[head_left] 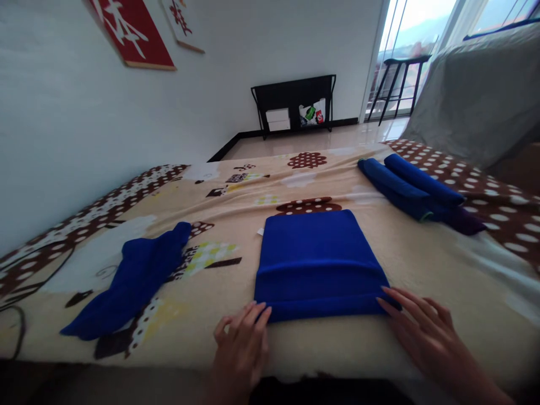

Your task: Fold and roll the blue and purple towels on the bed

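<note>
A blue towel point(318, 242) lies flat in front of me as a folded rectangle, with a narrow strip turned over along its near edge and a crease across its middle. A small white tag sticks out at its left side. My left hand point(243, 337) grips the near left corner, fingers bent and close together. At the near right corner, my right hand point(422, 326) has its fingertips closed over the turned edge. Both thumbs are largely hidden.
A crumpled blue cloth point(135, 278) lies on the left of the patterned blanket point(219, 326). Rolled blue towels point(400, 185) rest at the far right. Beyond the bed stand a black rack point(294, 90), a stool point(400, 79) and a grey-covered piece of furniture point(485, 90). A dark cable point(63, 261) is at left.
</note>
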### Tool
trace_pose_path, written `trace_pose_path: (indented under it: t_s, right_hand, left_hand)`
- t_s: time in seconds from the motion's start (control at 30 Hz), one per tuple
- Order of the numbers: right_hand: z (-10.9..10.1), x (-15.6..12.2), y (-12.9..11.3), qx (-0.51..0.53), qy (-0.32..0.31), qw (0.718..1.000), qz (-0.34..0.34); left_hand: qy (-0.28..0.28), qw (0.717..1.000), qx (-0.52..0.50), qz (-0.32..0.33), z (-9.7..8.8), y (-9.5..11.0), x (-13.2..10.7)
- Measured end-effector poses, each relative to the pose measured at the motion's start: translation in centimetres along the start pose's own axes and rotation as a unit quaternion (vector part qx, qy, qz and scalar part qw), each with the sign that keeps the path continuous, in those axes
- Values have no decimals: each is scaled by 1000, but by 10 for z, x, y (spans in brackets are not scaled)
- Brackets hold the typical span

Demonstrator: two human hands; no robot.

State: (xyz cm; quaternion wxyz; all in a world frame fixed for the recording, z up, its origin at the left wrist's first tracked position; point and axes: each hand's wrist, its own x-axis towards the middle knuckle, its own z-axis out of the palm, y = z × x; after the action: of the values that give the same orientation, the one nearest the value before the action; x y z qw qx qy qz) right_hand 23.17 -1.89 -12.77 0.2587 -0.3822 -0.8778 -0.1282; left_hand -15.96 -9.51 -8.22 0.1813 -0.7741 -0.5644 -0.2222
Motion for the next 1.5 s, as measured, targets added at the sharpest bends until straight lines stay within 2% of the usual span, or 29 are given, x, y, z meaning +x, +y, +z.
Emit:
trace_pose_path:
  t_s: [0.13, 0.23, 0.33, 0.4, 0.47, 0.53, 0.57, 0.63, 0.7, 0.77, 0.8, 0.87, 0.93, 1.0, 1.03, 1.1, 1.17, 1.23, 1.3, 1.37, 1.43, 1.5]
  right_hand:
    - [8, 0, 13, 3, 0, 1000, 10]
    - [10, 20, 22, 27, -38, 998, 33]
    - [16, 53, 8, -7, -53, 992, 112]
    - [24, 76, -19, -46, 0, 987, 153]
    - [33, 92, -46, -23, 33, 994, 103]
    - [40, 98, -58, 35, -3, 999, 8]
    - [41, 96, -55, 51, -37, 998, -22]
    - [39, 84, -31, 39, -87, 995, -15]
    - [33, 69, 1, 5, -97, 995, 33]
    - [24, 64, 19, -16, -80, 994, 70]
    - [20, 68, 18, -18, -66, 994, 80]
    - [16, 89, 1, 0, -40, 996, 77]
    - [18, 116, -23, 47, -60, 997, 31]
    - [26, 134, -32, 96, -126, 987, -19]
    - [31, 136, -27, 106, -157, 981, -28]
    - [40, 127, -2, 96, -188, 978, -9]
    - [43, 109, 29, 66, -185, 980, 22]
    - [38, 96, 46, 43, -161, 985, 35]
    - [30, 98, 41, 36, -132, 990, 33]
    - [25, 114, 18, 57, -124, 991, 9]
    - [28, 135, -6, 112, -154, 981, -32]
    - [37, 148, -15, 162, -195, 966, -53]
  left_hand:
    - [-47, 997, -55, 2, 6, -12, 2]
    - [-49, 996, -61, -50, 15, -21, 20]
    - [-62, 989, 24, -132, 23, -6, 50]
    - [-42, 984, 80, -154, 31, 17, 69]
    - [-17, 993, 55, -105, 42, 39, 83]
    - [-36, 999, -10, -8, 52, 46, 85]
    - [-58, 997, -32, 33, 55, 41, 82]
    - [-97, 993, -22, 68, 55, 15, 69]
    - [-102, 993, 28, 43, 49, -18, 53]
    - [-69, 995, 75, 7, 40, -37, 47]
    - [-49, 995, 85, -8, 36, -38, 49]
    - [-32, 997, 68, -5, 31, -22, 64]
    - [-89, 995, 10, 48, 33, 2, 86]
    - [-172, 979, -38, 101, 40, 13, 101]
    - [-204, 972, -45, 107, 45, 10, 102]
    - [-234, 970, -24, 68, 53, -13, 94]
    - [-234, 972, 8, 16, 54, -43, 79]
    - [-212, 977, 31, -8, 48, -58, 69]
    - [-170, 985, 44, 3, 40, -49, 75]
    - [-159, 986, 27, 43, 36, -23, 96]
    - [-203, 974, -18, 96, 40, 1, 120]
    - [-255, 958, -55, 116, 51, 9, 135]
